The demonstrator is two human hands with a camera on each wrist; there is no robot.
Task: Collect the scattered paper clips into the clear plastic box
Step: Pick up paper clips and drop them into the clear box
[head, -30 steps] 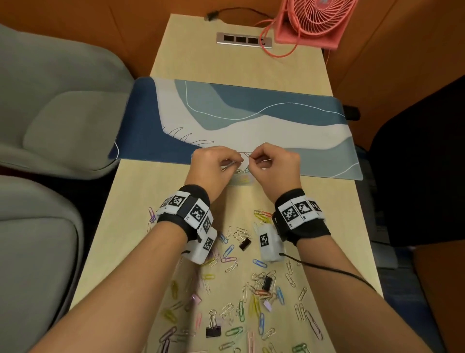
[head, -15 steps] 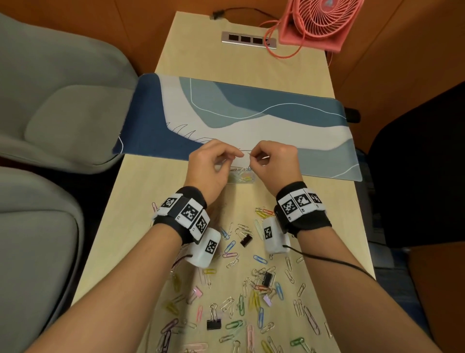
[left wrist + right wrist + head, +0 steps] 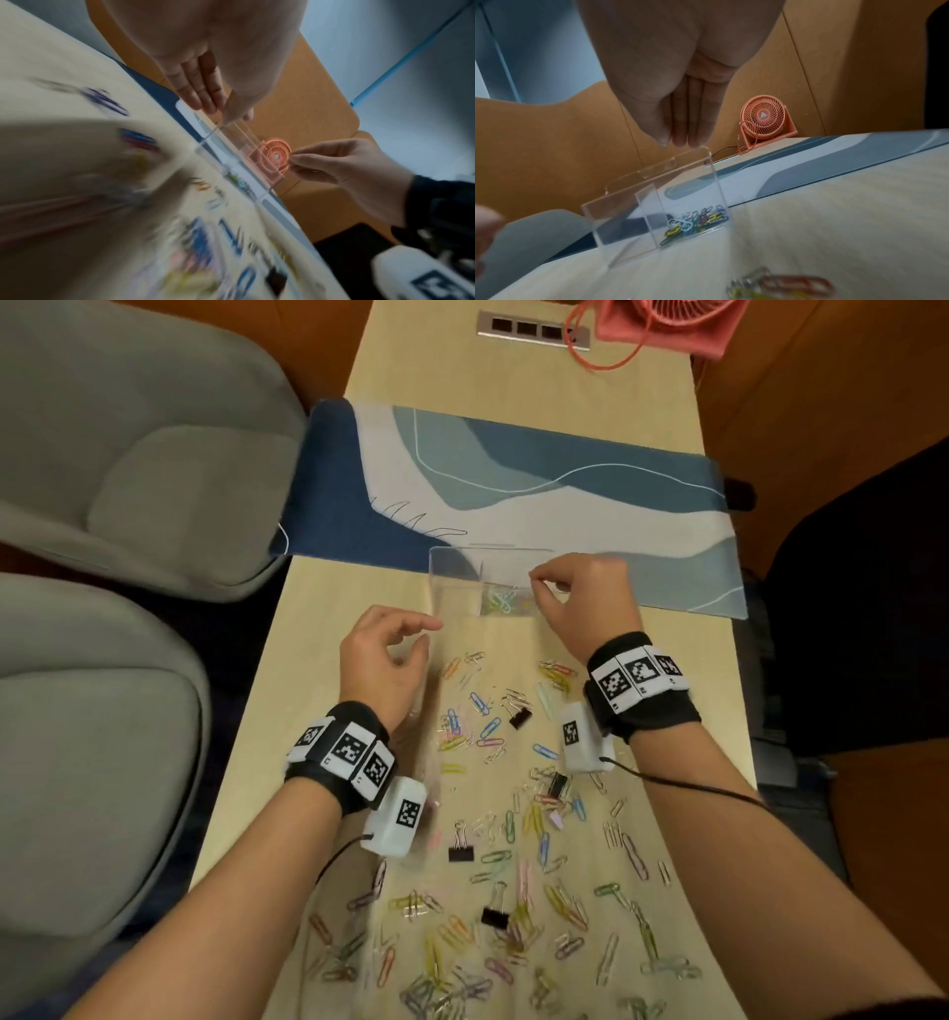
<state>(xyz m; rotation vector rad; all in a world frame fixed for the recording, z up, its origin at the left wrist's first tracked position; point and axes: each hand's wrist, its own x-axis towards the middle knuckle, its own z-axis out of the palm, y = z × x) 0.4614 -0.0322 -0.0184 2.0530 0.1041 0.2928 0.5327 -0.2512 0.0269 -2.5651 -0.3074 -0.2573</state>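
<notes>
The clear plastic box (image 3: 457,577) stands at the near edge of the desk mat, with several coloured paper clips (image 3: 506,600) in its right compartment (image 3: 695,221). My right hand (image 3: 534,580) pinches the box's upper right corner between thumb and forefinger (image 3: 677,142). My left hand (image 3: 418,642) hovers just left of and nearer than the box, fingers loosely curled and holding nothing. The left wrist view is blurred; it shows the left hand (image 3: 223,109) close to the box (image 3: 231,142). Many scattered paper clips (image 3: 513,814) lie on the table between my forearms.
Black binder clips (image 3: 519,717) (image 3: 460,852) lie among the paper clips. A blue and white desk mat (image 3: 565,505) crosses the table behind the box. A pink fan (image 3: 765,119) stands at the far right, and grey chairs (image 3: 128,480) are on the left.
My left hand has let go at the box and drawn back toward me and to the left. The right hand stays at the box's corner. The box now shows plainly.
</notes>
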